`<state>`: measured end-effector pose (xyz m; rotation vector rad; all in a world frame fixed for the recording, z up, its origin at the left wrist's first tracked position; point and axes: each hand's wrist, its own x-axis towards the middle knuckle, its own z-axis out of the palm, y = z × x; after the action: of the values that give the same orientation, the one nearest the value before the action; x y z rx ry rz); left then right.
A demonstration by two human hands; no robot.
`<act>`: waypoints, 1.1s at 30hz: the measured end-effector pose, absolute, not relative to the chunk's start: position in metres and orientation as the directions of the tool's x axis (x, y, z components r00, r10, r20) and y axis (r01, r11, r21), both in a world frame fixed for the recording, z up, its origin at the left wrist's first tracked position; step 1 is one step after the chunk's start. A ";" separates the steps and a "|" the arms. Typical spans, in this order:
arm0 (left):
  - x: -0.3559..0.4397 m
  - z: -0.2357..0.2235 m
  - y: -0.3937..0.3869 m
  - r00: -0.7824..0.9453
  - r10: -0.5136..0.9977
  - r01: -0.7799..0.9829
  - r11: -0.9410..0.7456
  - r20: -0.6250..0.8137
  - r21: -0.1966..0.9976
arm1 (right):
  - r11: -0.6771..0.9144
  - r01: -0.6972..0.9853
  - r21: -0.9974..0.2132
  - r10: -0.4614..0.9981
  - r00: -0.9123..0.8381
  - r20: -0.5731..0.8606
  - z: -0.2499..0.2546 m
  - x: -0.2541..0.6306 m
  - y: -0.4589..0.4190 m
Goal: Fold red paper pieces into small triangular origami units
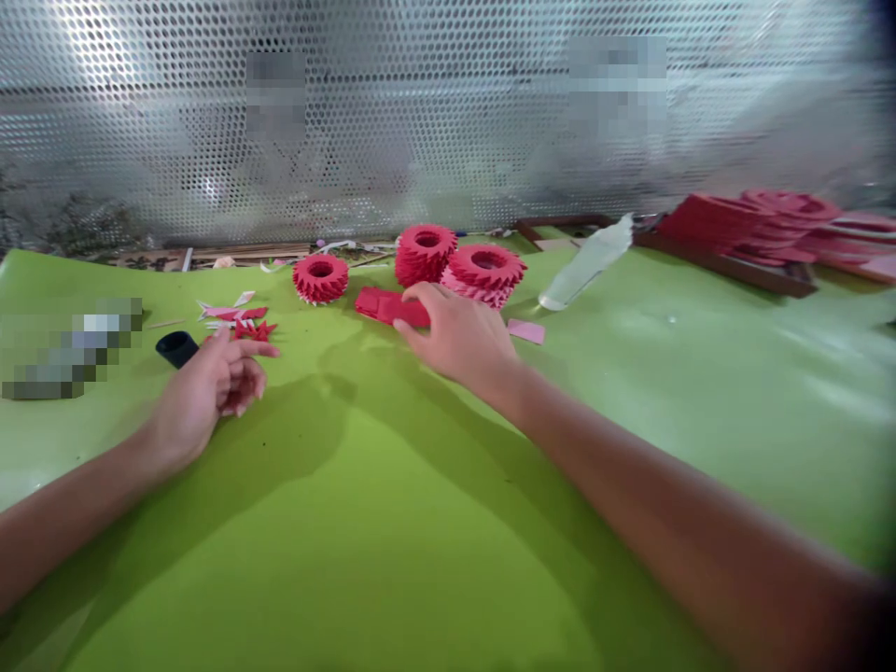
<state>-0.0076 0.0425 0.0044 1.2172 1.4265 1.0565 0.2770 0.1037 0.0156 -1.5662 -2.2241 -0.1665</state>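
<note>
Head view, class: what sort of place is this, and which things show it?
Probably a papercraft worktable: jagged-edged red rings, apparently folded paper, stand on its green surface, with pointed red scraps near the left hand.

Perforated metal wall (448, 121) up at 12 o'clock, translucent bottle (586, 266) around 2, plus some pixelated thing (77, 350) over at 9.
</note>
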 end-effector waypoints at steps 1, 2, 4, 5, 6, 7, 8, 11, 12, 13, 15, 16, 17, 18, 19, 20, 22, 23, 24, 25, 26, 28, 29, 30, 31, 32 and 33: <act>-0.008 0.003 0.041 -0.020 0.994 0.193 0.105 -0.103 0.976 | 0.346 0.933 -0.104 0.883 -0.286 0.372 0.014 0.278 0.106; -0.007 0.001 0.039 0.013 0.997 0.215 0.075 -0.080 0.974 | 0.333 0.940 -0.075 0.891 -0.288 0.352 0.012 0.279 0.109; -0.005 -0.001 0.035 0.067 0.997 0.251 0.020 -0.038 0.968 | 0.328 0.944 -0.037 0.901 -0.301 0.313 0.008 0.279 0.112; -0.003 -0.001 0.034 0.088 0.996 0.266 0.000 -0.024 0.964 | 0.327 0.944 -0.029 0.905 -0.304 0.297 0.006 0.279 0.114; -0.001 -0.001 0.032 0.104 0.994 0.279 -0.014 -0.015 0.960 | 0.326 0.945 -0.028 0.908 -0.305 0.287 0.005 0.279 0.115; 0.001 -0.001 0.031 0.115 0.993 0.288 -0.025 -0.008 0.957 | 0.327 0.945 -0.030 0.910 -0.306 0.280 0.004 0.280 0.116; 0.002 0.000 0.030 0.124 0.992 0.294 -0.033 -0.004 0.955 | 0.327 0.944 -0.034 0.911 -0.305 0.278 0.003 0.280 0.117; 0.002 0.001 0.030 0.145 0.989 0.301 -0.050 0.006 0.952 | 0.328 0.943 -0.051 0.909 -0.300 0.290 0.004 0.282 0.119; 0.002 0.001 0.030 0.153 0.988 0.309 -0.061 0.013 0.949 | 0.324 0.945 -0.055 0.909 -0.294 0.295 0.005 0.282 0.119; 0.001 0.000 0.029 0.163 0.986 0.321 -0.079 0.027 0.944 | 0.317 0.946 -0.062 0.906 -0.283 0.314 0.007 0.282 0.118; -0.001 -0.002 0.028 0.189 0.979 0.368 -0.140 0.074 0.919 | 0.319 0.942 -0.103 0.879 -0.253 0.403 0.011 0.281 0.114; -0.002 -0.003 0.027 0.206 0.972 0.407 -0.186 0.108 0.894 | 0.335 0.930 -0.154 0.848 -0.226 0.480 0.013 0.279 0.110; -0.003 -0.005 0.026 0.228 0.961 0.456 -0.245 0.153 0.856 | 0.385 0.897 -0.218 0.802 -0.208 0.559 0.015 0.276 0.105; -0.003 -0.007 0.025 0.259 0.942 0.506 -0.320 0.213 0.801 | 0.438 0.848 -0.299 0.772 -0.184 0.608 0.017 0.273 0.099; -0.003 -0.008 0.024 0.295 0.906 0.543 -0.420 0.303 0.727 | 0.490 0.772 -0.405 0.775 -0.174 0.607 0.019 0.268 0.092; -0.003 -0.009 0.022 0.338 0.847 0.567 -0.531 0.410 0.630 | 0.516 0.666 -0.538 0.809 -0.174 0.561 0.019 0.263 0.085; -0.003 -0.009 0.021 0.438 0.646 0.560 -0.740 0.625 0.373 | 0.468 0.466 -0.751 0.882 -0.302 0.362 0.019 0.253 0.070; -0.002 -0.008 0.020 0.496 0.543 0.553 -0.799 0.678 0.236 | 0.406 0.399 -0.822 0.883 -0.402 0.241 0.017 0.249 0.063; -0.002 -0.006 0.019 0.561 0.454 0.536 -0.836 0.692 0.113 | 0.343 0.355 -0.870 0.859 -0.493 0.137 0.016 0.245 0.057; -0.002 -0.004 0.019 0.615 0.398 0.523 -0.852 0.681 0.027 | 0.300 0.356 -0.885 0.835 -0.547 0.063 0.015 0.241 0.052; -0.002 -0.003 0.018 0.649 0.374 0.517 -0.856 0.663 -0.024 | 0.270 0.380 -0.885 0.833 -0.553 0.016 0.013 0.239 0.048; -0.002 0.000 0.017 0.681 0.366 0.510 -0.858 0.635 -0.052 | 0.262 0.412 -0.873 0.841 -0.540 -0.003 0.011 0.236 0.043; -0.002 0.000 0.017 0.683 0.374 0.512 -0.858 0.628 -0.045 | 0.278 0.427 -0.860 0.850 -0.526 0.014 0.010 0.235 0.042; -0.002 0.000 0.016 0.683 0.382 0.512 -0.859 0.623 -0.034 | 0.305 0.436 -0.847 0.856 -0.515 0.043 0.009 0.235 0.042; -0.002 0.000 0.016 0.680 0.390 0.512 -0.859 0.620 -0.022 | 0.339 0.443 -0.830 0.858 -0.508 0.079 0.008 0.235 0.042; -0.001 -0.001 0.016 0.675 0.400 0.516 -0.857 0.620 -0.009 | 0.379 0.446 -0.811 0.855 -0.505 0.121 0.007 0.235 0.042; -0.001 -0.001 0.016 0.664 0.412 0.524 -0.852 0.624 0.006 | 0.418 0.446 -0.792 0.847 -0.506 0.163 0.006 0.235 0.042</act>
<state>-0.0009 0.0165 -0.0012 3.0228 0.8578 1.0618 0.2355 0.0422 0.0061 -1.0913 -2.1204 0.9445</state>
